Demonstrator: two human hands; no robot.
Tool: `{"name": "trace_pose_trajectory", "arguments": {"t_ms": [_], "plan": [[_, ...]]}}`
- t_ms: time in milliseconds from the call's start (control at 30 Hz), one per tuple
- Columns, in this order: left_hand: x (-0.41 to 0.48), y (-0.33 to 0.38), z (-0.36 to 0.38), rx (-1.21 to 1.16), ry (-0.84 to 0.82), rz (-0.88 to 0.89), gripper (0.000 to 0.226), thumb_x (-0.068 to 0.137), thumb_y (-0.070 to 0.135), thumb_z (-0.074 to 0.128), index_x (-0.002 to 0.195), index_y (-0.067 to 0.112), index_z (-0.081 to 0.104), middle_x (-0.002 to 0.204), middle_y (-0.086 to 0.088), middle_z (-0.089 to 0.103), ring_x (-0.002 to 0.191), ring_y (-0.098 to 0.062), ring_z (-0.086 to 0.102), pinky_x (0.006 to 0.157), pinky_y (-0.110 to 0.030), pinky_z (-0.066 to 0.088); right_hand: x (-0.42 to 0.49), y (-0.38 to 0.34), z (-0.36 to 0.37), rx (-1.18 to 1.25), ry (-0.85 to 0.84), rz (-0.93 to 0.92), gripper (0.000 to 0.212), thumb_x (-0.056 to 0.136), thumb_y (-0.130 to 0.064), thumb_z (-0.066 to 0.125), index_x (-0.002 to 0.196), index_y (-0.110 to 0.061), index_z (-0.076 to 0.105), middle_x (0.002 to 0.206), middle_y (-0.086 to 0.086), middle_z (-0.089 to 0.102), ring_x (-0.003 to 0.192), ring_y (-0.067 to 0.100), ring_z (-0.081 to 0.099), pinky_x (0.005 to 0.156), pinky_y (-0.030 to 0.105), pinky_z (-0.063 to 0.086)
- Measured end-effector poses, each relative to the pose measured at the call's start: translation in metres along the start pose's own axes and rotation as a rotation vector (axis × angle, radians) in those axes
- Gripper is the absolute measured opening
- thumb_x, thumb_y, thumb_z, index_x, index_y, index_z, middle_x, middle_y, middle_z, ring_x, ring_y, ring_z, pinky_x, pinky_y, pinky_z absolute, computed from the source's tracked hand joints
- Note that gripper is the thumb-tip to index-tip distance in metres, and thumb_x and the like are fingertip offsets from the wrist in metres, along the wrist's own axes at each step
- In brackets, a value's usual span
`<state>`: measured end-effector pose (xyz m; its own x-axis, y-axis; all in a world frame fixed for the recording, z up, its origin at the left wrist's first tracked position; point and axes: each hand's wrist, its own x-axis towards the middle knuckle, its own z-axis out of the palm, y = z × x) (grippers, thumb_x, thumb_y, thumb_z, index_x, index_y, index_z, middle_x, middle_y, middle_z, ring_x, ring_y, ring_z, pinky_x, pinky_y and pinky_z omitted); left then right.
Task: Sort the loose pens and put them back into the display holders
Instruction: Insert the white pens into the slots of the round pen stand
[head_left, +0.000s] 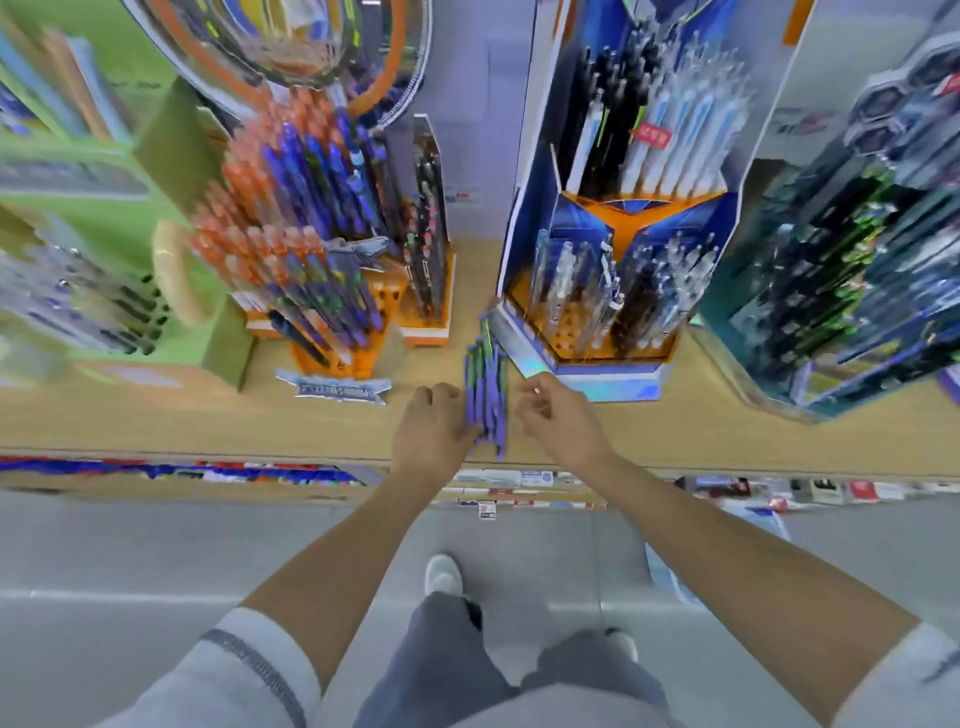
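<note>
Head view, centre: loose pens (485, 384) lie bundled on shelf (675, 426), not yet returned; left hand (431, 431) curls against them, grip unclear; right hand (561, 421) relaxed, empty.

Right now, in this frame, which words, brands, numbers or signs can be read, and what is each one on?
No text here can be read.
Silver-blue sign in front of the orange pen holder: lettering blurred.
Red tag on the white pens: blurred.
Price labels along the shelf edge: too small to read.
</note>
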<state>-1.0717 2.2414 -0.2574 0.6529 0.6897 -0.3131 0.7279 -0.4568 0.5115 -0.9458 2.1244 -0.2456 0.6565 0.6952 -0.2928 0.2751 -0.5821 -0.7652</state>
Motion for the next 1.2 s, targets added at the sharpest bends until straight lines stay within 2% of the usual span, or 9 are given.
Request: {"name": "trace_pose_trajectory", "arguments": {"t_ms": [133,267,367,533,667,800,1000,1100,1200], "plan": [[0.018,-0.004,-0.002,0.092,-0.067,0.11,0.055,0.079,0.037,0.072,0.122,0.013,0.047,0.116,-0.009,0.047,0.102,-0.034,0.056,0.074,-0.043,0.047,0.017,-0.013,0.023,-0.134,0.11,0.055,0.024,0.093,-0.029,0.06,0.107,-0.01,0.062,0.099,0.005,0.07,0.088,0.023,0.067,0.075,0.031,0.051],[0.025,-0.009,-0.009,0.112,-0.095,0.124,0.054,0.076,0.023,0.068,0.122,0.011,0.043,0.119,-0.009,0.045,0.103,-0.033,0.056,0.066,-0.037,0.04,0.025,-0.017,0.036,-0.308,0.147,0.042,0.03,0.09,-0.029,0.062,0.11,-0.008,0.056,0.093,0.013,0.068,0.087,0.033,0.064,0.071,0.042,0.052],[0.026,-0.018,-0.014,0.185,-0.07,0.119,0.055,0.076,0.019,0.065,0.125,0.01,0.042,0.123,-0.009,0.043,0.109,-0.031,0.052,0.066,-0.036,0.038,0.025,-0.017,0.038,-0.346,0.139,0.042,0.034,0.084,-0.022,0.066,0.112,-0.008,0.053,0.088,0.014,0.063,0.083,0.036,0.062,0.067,0.042,0.051],[0.034,-0.015,-0.013,0.322,-0.038,0.181,0.043,0.088,0.034,0.059,0.118,0.008,0.041,0.117,-0.011,0.05,0.104,-0.032,0.056,0.074,-0.037,0.043,0.028,-0.016,0.037,-0.365,0.072,0.142,0.046,0.078,-0.024,0.069,0.115,-0.009,0.047,0.105,0.015,0.057,0.091,0.036,0.061,0.069,0.039,0.048],[0.043,-0.007,-0.014,0.37,-0.075,0.144,0.039,0.084,0.028,0.059,0.11,0.005,0.041,0.108,-0.013,0.055,0.097,-0.035,0.061,0.068,-0.037,0.043,0.03,-0.019,0.037,-0.47,0.012,0.157,0.044,0.08,-0.024,0.068,0.11,-0.002,0.044,0.115,0.019,0.047,0.096,0.04,0.059,0.068,0.037,0.041],[0.045,-0.011,-0.016,0.377,-0.094,0.141,0.027,0.091,0.023,0.05,0.109,0.003,0.045,0.105,-0.017,0.062,0.099,-0.036,0.062,0.074,-0.039,0.048,0.03,-0.015,0.036,-0.497,-0.004,0.172,0.04,0.082,-0.023,0.066,0.108,0.0,0.044,0.113,0.02,0.051,0.092,0.041,0.06,0.062,0.035,0.038],[0.043,-0.005,-0.017,0.038,-0.187,-0.031,0.025,0.098,0.022,0.04,0.111,0.001,0.046,0.105,-0.02,0.062,0.1,-0.039,0.058,0.073,-0.036,0.04,0.025,-0.01,0.026,-0.383,-0.057,0.104,0.022,0.088,-0.013,0.056,0.093,-0.01,0.034,0.085,0.011,0.049,0.075,0.037,0.055,0.059,0.032,0.034],[0.037,0.0,-0.011,-0.124,-0.202,-0.081,0.023,0.099,0.031,0.043,0.1,0.008,0.043,0.1,-0.017,0.062,0.098,-0.039,0.058,0.071,-0.036,0.039,0.018,-0.006,0.017,-0.209,-0.096,0.122,0.017,0.092,-0.011,0.051,0.099,-0.011,0.035,0.069,0.0,0.045,0.069,0.029,0.048,0.052,0.031,0.031],[0.033,0.005,-0.007,-0.103,-0.164,-0.048,0.038,0.1,0.045,0.039,0.1,0.007,0.043,0.098,-0.017,0.063,0.096,-0.039,0.058,0.072,-0.037,0.04,0.013,-0.004,0.013,-0.097,-0.073,0.138,0.014,0.095,-0.011,0.049,0.107,-0.008,0.043,0.071,-0.001,0.046,0.07,0.025,0.047,0.056,0.026,0.034]]}}
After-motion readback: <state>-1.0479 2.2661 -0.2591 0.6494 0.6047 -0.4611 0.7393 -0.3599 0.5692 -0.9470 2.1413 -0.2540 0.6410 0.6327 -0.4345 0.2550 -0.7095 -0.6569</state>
